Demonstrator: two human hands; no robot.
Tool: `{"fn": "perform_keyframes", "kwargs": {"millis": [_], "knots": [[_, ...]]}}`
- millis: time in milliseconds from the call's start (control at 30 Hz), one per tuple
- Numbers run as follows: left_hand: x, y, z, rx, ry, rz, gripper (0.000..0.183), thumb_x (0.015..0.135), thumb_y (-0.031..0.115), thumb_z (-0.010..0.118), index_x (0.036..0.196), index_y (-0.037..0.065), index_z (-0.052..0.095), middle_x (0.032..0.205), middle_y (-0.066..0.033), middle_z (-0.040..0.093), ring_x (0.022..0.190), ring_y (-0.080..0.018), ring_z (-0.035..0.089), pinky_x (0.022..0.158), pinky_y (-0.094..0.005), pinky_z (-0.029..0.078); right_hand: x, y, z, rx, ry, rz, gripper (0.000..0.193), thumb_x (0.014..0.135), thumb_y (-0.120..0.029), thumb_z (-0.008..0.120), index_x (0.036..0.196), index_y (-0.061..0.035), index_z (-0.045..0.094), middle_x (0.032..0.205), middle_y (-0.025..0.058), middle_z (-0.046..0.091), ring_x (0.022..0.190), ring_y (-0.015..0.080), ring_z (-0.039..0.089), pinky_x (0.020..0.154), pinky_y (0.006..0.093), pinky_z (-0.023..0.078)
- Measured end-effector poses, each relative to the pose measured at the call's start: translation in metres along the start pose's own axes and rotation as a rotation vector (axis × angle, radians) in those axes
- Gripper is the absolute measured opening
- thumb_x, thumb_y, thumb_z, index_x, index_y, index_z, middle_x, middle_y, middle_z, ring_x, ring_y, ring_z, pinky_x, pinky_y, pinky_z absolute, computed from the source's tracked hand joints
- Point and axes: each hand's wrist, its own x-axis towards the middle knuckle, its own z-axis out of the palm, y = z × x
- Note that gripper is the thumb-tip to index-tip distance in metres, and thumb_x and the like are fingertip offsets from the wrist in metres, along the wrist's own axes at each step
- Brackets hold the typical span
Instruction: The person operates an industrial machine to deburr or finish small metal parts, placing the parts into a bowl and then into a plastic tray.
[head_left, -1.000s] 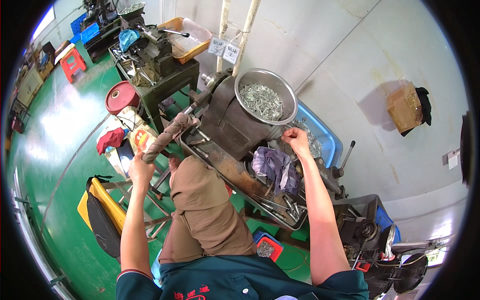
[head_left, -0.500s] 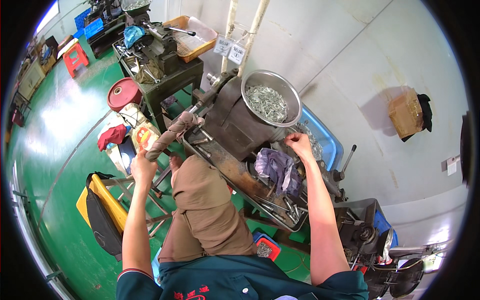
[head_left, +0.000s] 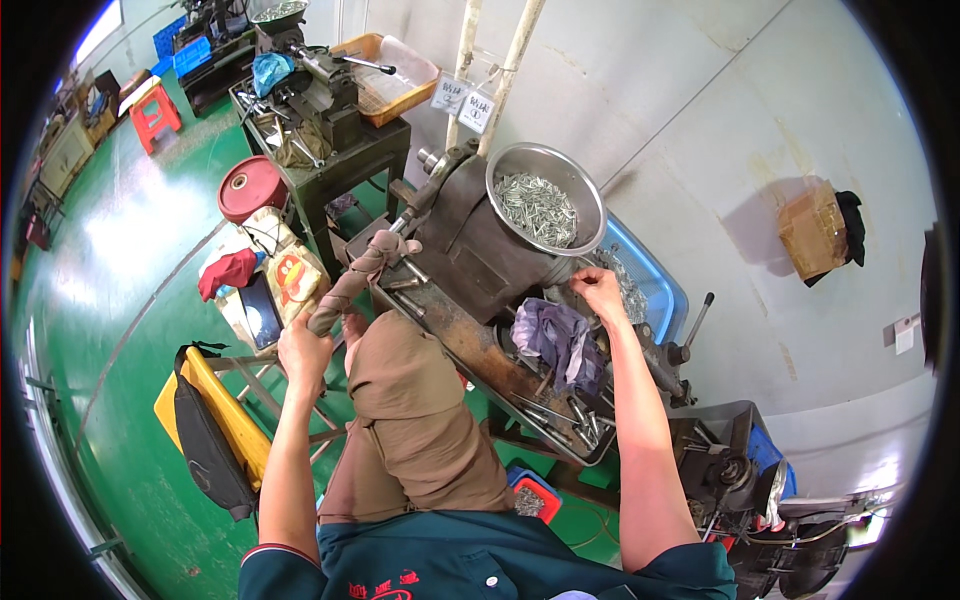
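Note:
My left hand [head_left: 305,350] is wrapped round the end of a lever handle [head_left: 352,284] bound in brown cloth strips. The lever joins a dark bench machine [head_left: 462,235] in front of me. Just below a steel bowl [head_left: 596,232] heaped with small metal pins [head_left: 538,208], my right hand [head_left: 600,293] has its fingers pinched together by the machine's working end. Whatever those fingertips hold is too small to make out. A crumpled purple-grey rag [head_left: 553,338] lies beside the right wrist.
Behind the right hand stands a blue tray [head_left: 660,290] with more metal pieces. Loose tools [head_left: 585,422] lie at the bench's near end. A yellow stool [head_left: 210,400] carrying a black bag [head_left: 212,450] stands at left. Another machine table [head_left: 350,150] is farther back.
My left hand and the wrapped lever have swung slightly to the right and toward me. The right hand stays pinched in nearly the same place.

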Motion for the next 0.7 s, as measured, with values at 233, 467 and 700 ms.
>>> {"fn": "perform_keyframes", "kwargs": {"millis": [233,467,700], "knots": [[-0.002,0.001,0.0,-0.048,0.021,-0.008,0.024,0.059,0.01,0.059,0.083,0.005,0.06,0.072,-0.0201,0.059,0.074,-0.0349,0.057,0.066,-0.0398,0.045,-0.002,0.0,-0.002,0.065,-0.018,-0.008,0.014,0.065,-0.011,0.061,0.073,0.0002,0.063,0.065,0.0053,0.061,0.061,0.0103,0.053,0.059,0.0244,0.041],[-0.001,0.0,0.002,-0.025,0.014,0.011,0.025,0.059,0.01,0.058,0.084,0.005,0.06,0.072,-0.0204,0.058,0.074,-0.0348,0.057,0.066,-0.0396,0.046,-0.004,-0.006,-0.001,-0.077,0.029,0.0,0.015,0.064,-0.014,0.062,0.073,-0.0025,0.064,0.064,0.0066,0.061,0.059,0.0128,0.055,0.059,0.0256,0.042],[0.023,-0.018,0.006,0.006,0.016,0.006,0.031,0.06,0.011,0.058,0.09,0.006,0.061,0.073,-0.0218,0.058,0.073,-0.0349,0.057,0.067,-0.0402,0.046,-0.002,-0.003,-0.002,-0.095,0.019,0.003,0.012,0.066,-0.009,0.061,0.072,0.0008,0.062,0.065,0.0047,0.06,0.061,0.0106,0.053,0.059,0.0242,0.041]]}}
